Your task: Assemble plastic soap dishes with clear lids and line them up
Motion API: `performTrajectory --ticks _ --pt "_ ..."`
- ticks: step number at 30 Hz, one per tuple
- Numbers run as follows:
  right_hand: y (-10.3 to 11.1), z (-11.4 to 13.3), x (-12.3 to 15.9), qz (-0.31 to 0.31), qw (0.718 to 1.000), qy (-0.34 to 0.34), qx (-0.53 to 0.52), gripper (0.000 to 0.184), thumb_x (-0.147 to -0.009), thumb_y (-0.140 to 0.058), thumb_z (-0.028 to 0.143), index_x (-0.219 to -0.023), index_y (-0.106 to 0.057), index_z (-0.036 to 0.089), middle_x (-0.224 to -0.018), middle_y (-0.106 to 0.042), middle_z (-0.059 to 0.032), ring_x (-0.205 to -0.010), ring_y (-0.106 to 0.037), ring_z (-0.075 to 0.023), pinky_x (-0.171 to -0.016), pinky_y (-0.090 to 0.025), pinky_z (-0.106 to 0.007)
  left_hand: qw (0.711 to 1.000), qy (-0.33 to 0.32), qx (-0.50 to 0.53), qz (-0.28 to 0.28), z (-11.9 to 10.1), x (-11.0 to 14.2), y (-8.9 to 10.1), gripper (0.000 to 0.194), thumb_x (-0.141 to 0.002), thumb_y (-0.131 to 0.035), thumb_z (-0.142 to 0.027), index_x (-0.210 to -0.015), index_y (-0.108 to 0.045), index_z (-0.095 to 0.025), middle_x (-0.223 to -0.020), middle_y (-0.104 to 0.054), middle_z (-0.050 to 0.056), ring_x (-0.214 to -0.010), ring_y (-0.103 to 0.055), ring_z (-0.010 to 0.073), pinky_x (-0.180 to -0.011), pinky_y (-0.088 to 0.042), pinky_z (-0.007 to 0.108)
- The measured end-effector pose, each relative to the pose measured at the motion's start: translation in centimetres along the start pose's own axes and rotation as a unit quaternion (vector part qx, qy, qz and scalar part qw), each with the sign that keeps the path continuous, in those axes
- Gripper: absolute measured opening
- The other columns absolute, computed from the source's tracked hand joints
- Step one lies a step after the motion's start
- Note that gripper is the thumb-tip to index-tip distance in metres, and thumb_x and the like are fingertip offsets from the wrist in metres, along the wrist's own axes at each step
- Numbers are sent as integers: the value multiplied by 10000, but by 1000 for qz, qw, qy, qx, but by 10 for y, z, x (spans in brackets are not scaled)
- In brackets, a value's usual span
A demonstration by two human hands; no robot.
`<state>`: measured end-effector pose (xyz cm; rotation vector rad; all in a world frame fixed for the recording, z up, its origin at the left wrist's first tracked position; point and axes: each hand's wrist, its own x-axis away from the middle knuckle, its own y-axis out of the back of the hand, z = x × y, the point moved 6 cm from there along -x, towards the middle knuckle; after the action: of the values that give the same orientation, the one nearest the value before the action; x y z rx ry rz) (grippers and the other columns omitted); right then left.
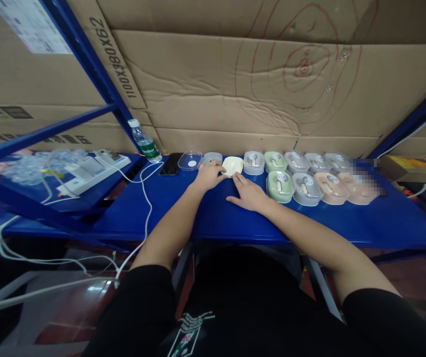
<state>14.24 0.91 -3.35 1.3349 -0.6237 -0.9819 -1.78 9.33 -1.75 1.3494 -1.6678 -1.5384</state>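
A cream, shallow square dish with rounded corners (232, 165) lies on the blue table in front of me. My left hand (209, 176) has its bent fingers and thumb closed at the dish's left edge. The fingertips of my right hand (250, 192) touch the near right edge, its fingers stretched and the thumb spread away. Just behind my left hand, a grey box part (213, 157) is partly covered. To its left is a clear lid (190, 160) with a round white sticker. Right of the dish sits a grey lidded box (254, 162).
Several green, grey and pink lidded boxes (307, 187) stand in two rows at the right. On the left are a phone (169, 164), a water bottle (146, 143), white cables (146, 198) and a power strip (92, 174). Cardboard (205, 79) walls the back.
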Motion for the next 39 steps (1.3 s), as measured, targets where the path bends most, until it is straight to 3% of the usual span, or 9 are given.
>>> performTrajectory --ticks 8,12,16,20,26,30,34,36,39 --pt "22 1 8 -62 997 38 -19 828 -992 -706 501 -1679 -433 129 -1738 -447 -219 -1529 -546 -409 -1253 -484 -559 1000 16 5 -23 4 -7 -7 206 -1016 -710 -368 -1121 -822 -229 -1474 -649 133 -1392 -566 337 -1108 -445 498" --pt "51 -17 16 -143 988 28 -53 676 -1026 -640 483 -1623 -525 187 -1640 -590 -155 -1519 -567 -347 -1228 -516 -536 999 14 9 -32 6 -10 -10 212 -1009 -722 -373 -1117 -804 -209 -1487 -642 148 -1417 -552 334 -1115 -440 489" --pt "84 -37 24 -247 966 30 -69 532 -1028 -609 484 -1458 -686 181 -1461 -734 -150 -1374 -682 -346 -1193 -530 -543 999 24 0 -36 8 -12 -12 220 -1016 -698 -384 -1135 -793 -224 -1507 -642 141 -1419 -545 356 -1104 -426 524" --pt "103 -54 28 -286 956 19 -68 471 -1036 -563 495 -1342 -755 192 -1309 -805 -150 -1225 -755 -339 -1079 -584 -527 999 23 3 -33 7 -13 -14 248 -1018 -675 -400 -1168 -785 -238 -1530 -635 137 -1411 -545 366 -1126 -388 557" --pt "107 -75 27 -235 971 -45 -22 485 -1051 -535 493 -1352 -758 185 -1285 -816 -149 -1117 -781 -353 -992 -594 -522 997 35 19 -65 10 -10 -9 341 -956 -743 -422 -1243 -775 -241 -1515 -651 141 -1418 -535 393 -1178 -342 589" --pt "104 -87 29 -123 983 -119 58 556 -1055 -539 575 -1379 -737 168 -1216 -827 -182 -1108 -775 -392 -908 -593 -503 995 21 28 -92 2 -5 -1 361 -956 -740 -424 -1271 -771 -250 -1505 -657 138 -1427 -544 397 -1204 -354 603" --pt "100 -96 34 1 968 -200 154 598 -1043 -554 632 -1247 -777 117 -1181 -814 -243 -1145 -756 -440 -901 -579 -511 991 -30 54 -115 -16 1 5 341 -957 -744 -414 -1249 -778 -241 -1482 -675 135 -1415 -578 379 -1214 -409 592" --pt "96 -93 34 31 968 -192 158 589 -1021 -599 630 -1237 -783 114 -1196 -808 -250 -1168 -747 -459 -911 -585 -535 986 -78 94 -111 -27 3 5 313 -973 -729 -399 -1229 -779 -227 -1422 -705 131 -1370 -623 339 -1212 -450 551" --pt "87 -77 30 39 990 -89 104 567 -935 -759 543 -1349 -754 154 -1310 -789 -211 -1256 -720 -455 -1006 -587 -562 970 -156 165 -83 -45 8 4 372 -957 -764 -469 -1247 -768 -235 -1364 -722 114 -1326 -663 300 -1208 -492 506"
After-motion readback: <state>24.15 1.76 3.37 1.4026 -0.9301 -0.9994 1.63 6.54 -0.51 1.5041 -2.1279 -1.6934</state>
